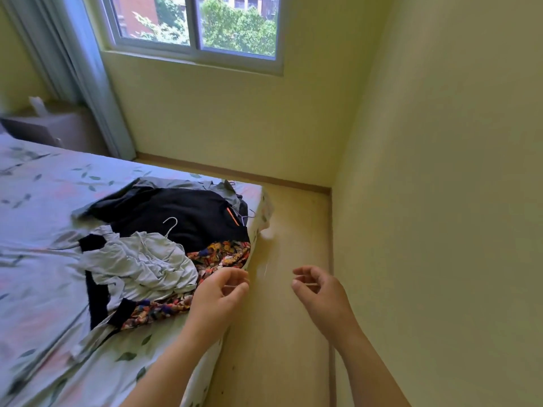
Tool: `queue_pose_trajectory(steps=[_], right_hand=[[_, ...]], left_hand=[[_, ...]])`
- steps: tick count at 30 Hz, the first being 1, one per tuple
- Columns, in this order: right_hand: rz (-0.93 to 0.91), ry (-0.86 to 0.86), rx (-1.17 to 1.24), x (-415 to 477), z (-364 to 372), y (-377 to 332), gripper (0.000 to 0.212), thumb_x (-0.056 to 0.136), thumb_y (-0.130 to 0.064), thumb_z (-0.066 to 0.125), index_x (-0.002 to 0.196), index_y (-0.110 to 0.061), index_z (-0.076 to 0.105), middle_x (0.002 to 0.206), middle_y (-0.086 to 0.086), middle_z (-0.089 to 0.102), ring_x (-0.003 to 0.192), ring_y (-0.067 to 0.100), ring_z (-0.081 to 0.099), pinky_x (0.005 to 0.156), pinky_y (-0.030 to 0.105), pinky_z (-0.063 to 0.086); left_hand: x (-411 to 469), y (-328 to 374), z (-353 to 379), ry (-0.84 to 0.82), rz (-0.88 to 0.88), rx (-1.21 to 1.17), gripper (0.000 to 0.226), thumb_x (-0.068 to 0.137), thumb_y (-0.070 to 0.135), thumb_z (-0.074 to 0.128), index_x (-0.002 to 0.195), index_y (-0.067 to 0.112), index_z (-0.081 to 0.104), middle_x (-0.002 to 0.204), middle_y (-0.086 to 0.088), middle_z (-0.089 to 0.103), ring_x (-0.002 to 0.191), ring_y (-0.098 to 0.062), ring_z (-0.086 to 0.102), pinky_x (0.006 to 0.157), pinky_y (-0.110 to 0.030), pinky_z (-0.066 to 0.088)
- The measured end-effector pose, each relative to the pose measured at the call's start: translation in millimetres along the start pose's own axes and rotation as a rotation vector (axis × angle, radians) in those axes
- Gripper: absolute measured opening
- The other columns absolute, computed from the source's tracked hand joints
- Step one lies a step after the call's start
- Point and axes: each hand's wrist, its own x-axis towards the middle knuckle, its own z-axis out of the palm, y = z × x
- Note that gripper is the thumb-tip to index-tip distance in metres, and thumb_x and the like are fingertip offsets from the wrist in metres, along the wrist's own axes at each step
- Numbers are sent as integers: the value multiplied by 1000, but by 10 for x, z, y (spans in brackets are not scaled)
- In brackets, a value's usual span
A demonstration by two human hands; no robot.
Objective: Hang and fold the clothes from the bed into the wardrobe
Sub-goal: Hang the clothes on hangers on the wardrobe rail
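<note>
A pile of clothes lies at the near right corner of the bed [44, 201]. It holds a black garment [176, 212] with an orange zip, a grey garment [164, 183] under it, a pale grey top with black patches [138, 262] and a colourful patterned garment [223, 254]. A white hanger [170, 226] lies on the pile. My left hand [220, 295] hovers over the bed's edge beside the patterned garment, fingers loosely curled. My right hand [320, 292] hovers over the floor, also loosely curled. Neither hand plainly holds anything. The wardrobe is out of view.
A narrow strip of wooden floor [293, 230] runs between the bed and the yellow wall [440, 201] on the right. A window [194, 27] and a curtain [88, 83] are at the back. A bedside cabinet [50, 127] stands at the far left.
</note>
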Motion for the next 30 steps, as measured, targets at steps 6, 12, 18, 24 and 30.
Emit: queue_pose_trajectory(steps=[6, 12, 18, 24, 30], right_hand=[[-98, -153, -32, 874, -215, -66, 12, 92, -21, 64, 101, -29, 63, 94, -10, 65, 86, 2, 62, 62, 8, 46], [-117, -302, -48, 1544, -83, -50, 11, 92, -22, 65, 102, -27, 65, 95, -8, 68, 87, 4, 63, 63, 8, 46], [-132, -375, -92, 2267, 286, -109, 13, 92, -22, 63, 103, -27, 64, 93, -9, 67, 80, -5, 60, 61, 6, 45], [-115, -435, -138, 2947, 705, -297, 12, 91, -22, 63, 102, -27, 64, 93, -9, 66, 79, -5, 61, 64, 9, 47], [-84, -473, -145, 3519, 1096, -309, 13, 91, -22, 63, 102, -29, 64, 93, -9, 66, 84, -2, 62, 65, 10, 48]], left_hand=[[454, 162, 261, 137, -49, -2, 15, 90, 12, 64, 98, 24, 68, 92, 5, 70, 84, -6, 66, 69, -16, 52], [837, 35, 286, 248, -151, -7, 14, 91, 13, 64, 102, 22, 68, 94, 3, 70, 88, -9, 66, 72, -18, 50], [1499, -180, 101, 322, -201, -64, 15, 90, 14, 65, 96, 27, 67, 90, 1, 72, 85, -9, 67, 68, -17, 50], [2183, -374, -216, 356, -216, -88, 16, 91, 15, 64, 99, 29, 67, 93, 4, 72, 87, -4, 67, 70, -16, 50], [2768, -478, -435, 372, -262, -93, 17, 91, 14, 64, 105, 21, 68, 95, 3, 72, 92, -9, 67, 84, -29, 54]])
